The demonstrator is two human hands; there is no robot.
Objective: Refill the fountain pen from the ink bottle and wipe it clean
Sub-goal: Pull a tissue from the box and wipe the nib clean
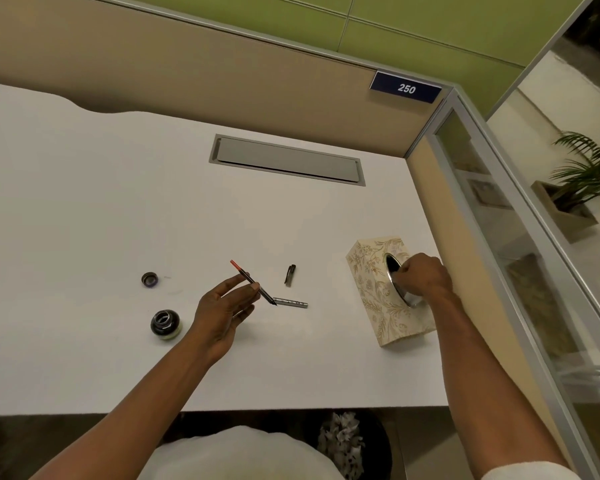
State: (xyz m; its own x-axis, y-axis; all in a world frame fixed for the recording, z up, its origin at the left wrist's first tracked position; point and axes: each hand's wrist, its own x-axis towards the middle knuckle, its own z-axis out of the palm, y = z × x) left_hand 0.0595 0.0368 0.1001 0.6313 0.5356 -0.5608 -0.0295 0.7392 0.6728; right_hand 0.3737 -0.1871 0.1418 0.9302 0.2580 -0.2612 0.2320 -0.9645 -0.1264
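Step in hand, by the look of it: wipe prep. The left hand [222, 306] pinches the fountain pen [253, 282] section w/ converter above the desk [84, 202], nib toward the barrel [290, 302], while the right hand [421, 275] is curled at the tissue box [378, 292] slot; no tissue visible yet. Next move calls for drawing one tissue w/o tipping the box. Ink bottle [165, 323] stands open, dark ink inside, its cap [149, 279] well apart.

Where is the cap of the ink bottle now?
The bottle cap lies on the white desk, left side, just beyond the open ink bottle.

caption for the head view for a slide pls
Left hand holds the uncapped pen while the right hand reaches into the tissue box.
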